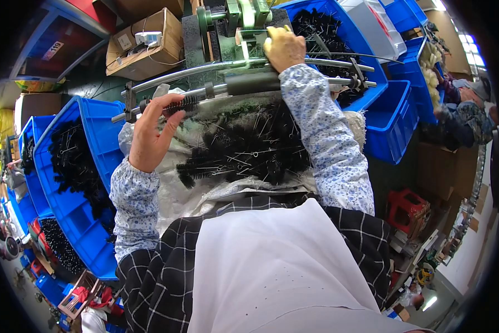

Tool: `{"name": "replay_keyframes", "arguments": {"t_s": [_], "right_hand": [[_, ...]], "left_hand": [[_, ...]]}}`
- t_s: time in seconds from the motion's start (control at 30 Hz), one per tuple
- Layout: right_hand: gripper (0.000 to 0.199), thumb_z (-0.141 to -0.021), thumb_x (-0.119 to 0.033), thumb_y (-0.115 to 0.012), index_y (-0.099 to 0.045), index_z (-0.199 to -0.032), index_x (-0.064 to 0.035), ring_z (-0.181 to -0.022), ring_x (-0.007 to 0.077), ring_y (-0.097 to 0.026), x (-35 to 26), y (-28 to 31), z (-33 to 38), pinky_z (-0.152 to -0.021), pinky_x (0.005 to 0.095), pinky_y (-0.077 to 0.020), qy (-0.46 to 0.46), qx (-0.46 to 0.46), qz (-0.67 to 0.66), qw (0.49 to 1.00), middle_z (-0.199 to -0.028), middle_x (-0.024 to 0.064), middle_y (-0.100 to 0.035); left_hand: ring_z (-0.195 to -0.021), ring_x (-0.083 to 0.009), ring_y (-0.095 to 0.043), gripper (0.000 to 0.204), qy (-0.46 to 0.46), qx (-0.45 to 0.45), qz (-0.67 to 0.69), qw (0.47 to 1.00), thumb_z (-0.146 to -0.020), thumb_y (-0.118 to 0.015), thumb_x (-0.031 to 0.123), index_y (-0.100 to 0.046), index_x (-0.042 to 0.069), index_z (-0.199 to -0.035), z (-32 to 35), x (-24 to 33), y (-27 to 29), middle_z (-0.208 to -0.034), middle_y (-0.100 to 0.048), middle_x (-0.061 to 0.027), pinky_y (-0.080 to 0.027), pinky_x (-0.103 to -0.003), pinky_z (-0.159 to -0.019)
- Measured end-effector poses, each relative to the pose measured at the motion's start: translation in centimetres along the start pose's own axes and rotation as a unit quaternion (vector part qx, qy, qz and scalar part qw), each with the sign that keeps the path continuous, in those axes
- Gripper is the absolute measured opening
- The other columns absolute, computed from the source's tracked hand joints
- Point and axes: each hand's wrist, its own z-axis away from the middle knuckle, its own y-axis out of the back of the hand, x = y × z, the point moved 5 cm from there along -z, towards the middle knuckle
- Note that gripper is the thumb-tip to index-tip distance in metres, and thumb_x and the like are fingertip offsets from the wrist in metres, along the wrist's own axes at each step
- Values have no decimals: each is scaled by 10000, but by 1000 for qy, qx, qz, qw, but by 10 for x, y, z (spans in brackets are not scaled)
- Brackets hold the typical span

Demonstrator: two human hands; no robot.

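1. Head view: the left hand [152,133] is up at the machine's long metal rod [205,89], fingers curled around a black bristle brush [185,102] that sits on that rod, near its left end.
2. Same view, other side: the right hand [284,49] reaches further forward, clenched around a part of the green-and-grey machine [227,22]. What exactly it grips is hidden under the fingers.
3. Between the forearms lies a heap of finished black brushes [249,150] with twisted wire stems, piled on a crinkled plastic sheet [205,194] across the person's lap area.
4. Blue bins flank the spot: a big blue bin [88,166] on the left holds more black brushes, and another blue bin [394,119] sits to the right.
5. A cardboard box [149,44] rests behind the machine, upper left.
6. Handling note, my judgement: the brush wants a light, even pinch on the bristles, kept in line with the rod, so the wire stem stays straight while the other hand steadies the machine.
7. At the far right edge another person's sleeve [466,116] shows, working apart.
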Motion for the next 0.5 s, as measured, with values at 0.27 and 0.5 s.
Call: {"name": "replay_keyframes", "arguments": {"t_s": [0.27, 0.5], "right_hand": [[208, -797, -281, -589, -648, -929, -132, -802, 283, -621, 82, 0, -11, -706, 399, -501, 6, 23, -75, 997, -877, 123, -624], [241, -865, -248, -474, -644, -1031, -207, -942, 302, -587, 115, 23, -26, -832, 399, -460, -91, -95, 4, 991, -1006, 109, -624]], "left_hand": [[-878, -162, -596, 200, 18, 8, 85, 996, -814, -599, 15, -530, 14, -1002, 2, -9, -7, -968, -601, -90, -461, -261, -784], [-841, -152, -603, 211, -9, -46, 95, 994, -797, -621, 22, -527, 12, -987, -14, 4, -28, -962, -612, -77, -472, -264, -771]]}}
